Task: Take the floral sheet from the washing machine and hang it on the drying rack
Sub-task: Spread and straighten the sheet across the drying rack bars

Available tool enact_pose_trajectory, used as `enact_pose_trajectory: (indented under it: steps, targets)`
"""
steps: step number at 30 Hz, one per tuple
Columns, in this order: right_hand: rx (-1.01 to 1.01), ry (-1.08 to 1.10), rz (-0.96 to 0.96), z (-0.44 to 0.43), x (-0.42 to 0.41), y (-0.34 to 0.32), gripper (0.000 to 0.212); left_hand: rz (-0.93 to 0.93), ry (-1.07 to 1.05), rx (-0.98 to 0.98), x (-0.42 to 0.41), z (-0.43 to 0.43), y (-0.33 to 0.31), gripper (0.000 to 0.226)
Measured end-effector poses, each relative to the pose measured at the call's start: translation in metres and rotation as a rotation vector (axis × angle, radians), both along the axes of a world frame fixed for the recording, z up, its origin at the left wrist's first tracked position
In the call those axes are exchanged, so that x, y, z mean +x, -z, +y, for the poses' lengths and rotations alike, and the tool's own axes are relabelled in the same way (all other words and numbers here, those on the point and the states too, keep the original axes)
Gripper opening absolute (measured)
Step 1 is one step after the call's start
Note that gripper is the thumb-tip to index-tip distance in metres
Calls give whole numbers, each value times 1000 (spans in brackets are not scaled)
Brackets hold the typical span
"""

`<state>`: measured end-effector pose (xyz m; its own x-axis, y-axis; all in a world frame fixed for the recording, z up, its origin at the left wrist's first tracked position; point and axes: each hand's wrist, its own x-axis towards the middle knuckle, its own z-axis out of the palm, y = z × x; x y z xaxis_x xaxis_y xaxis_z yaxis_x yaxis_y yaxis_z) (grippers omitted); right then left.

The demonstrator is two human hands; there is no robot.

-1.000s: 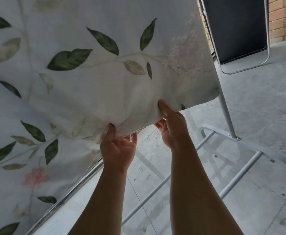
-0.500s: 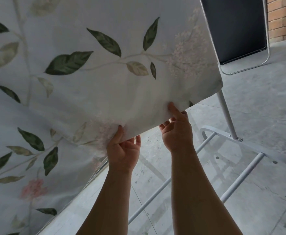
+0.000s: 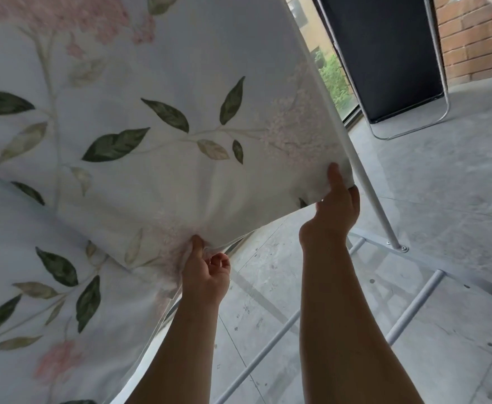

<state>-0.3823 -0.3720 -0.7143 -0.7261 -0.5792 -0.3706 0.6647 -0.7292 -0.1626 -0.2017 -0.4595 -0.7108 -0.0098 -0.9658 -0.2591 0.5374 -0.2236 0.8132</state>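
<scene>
White cloth printed with green leaves and pink blossom, the floral sheet point(image 3: 151, 135) hangs right in front of us, out of the washing machine and up against the white tubular metal drying rack point(image 3: 368, 188). Its top edge is out of view, so we only judge that it is draped over a rail.

Our left hand point(image 3: 207, 275) pinches the lower hem, thumb on the face and fingers curled behind. Our right hand point(image 3: 333, 214) pinches the lower right corner the same way, fingers tucked under the edge.

We reckon the hanging is nearly done. What seems left is to pull this edge straight and let go.

The corner sits just beside the rack's slanted upright, so there is little room rightwards. Under the hem, low cross rails point(image 3: 408, 310) lie over bare grey concrete floor point(image 3: 448, 176), open for stepping back but easy to trip on.

Farther off, well apart, stands a dark flat panel in a thin metal frame point(image 3: 384, 53), with a red brick wall point(image 3: 478, 39) beside it.
</scene>
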Motion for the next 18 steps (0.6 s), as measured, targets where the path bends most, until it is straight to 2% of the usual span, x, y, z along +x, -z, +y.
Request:
enact_pose_trajectory:
  steps: [2, 5, 7, 10, 13, 15, 16, 18]
  targets:
    - [-61, -41, -33, 5, -2, 2, 28, 0, -7, 8, -1, 0, -1, 18]
    - [-161, -93, 35, 5, 4, 3, 51, -13, -3, 8, 0, -3, 0, 19]
    - [-290, -135, 130, 2, 10, 6, 58, -16, 2, 7, 1, -4, 0, 20]
    - [-518, -321, 311, 0, 23, 3, 46, -13, 14, 14, 0, -3, -1, 21]
    - [-490, -505, 583, 0, 34, -2, 35, -28, 8, 15, -1, -3, -2, 19]
    - [-471, -566, 677, -1, 37, -1, 34, -32, 15, 13, -1, -4, -2, 20]
    - [-501, -573, 655, -1, 38, 1, 34, -30, 14, 13, -1, -5, -1, 21]
    - [-544, -518, 456, -1, 36, 6, 39, -29, 14, 7, 0, -5, -1, 21]
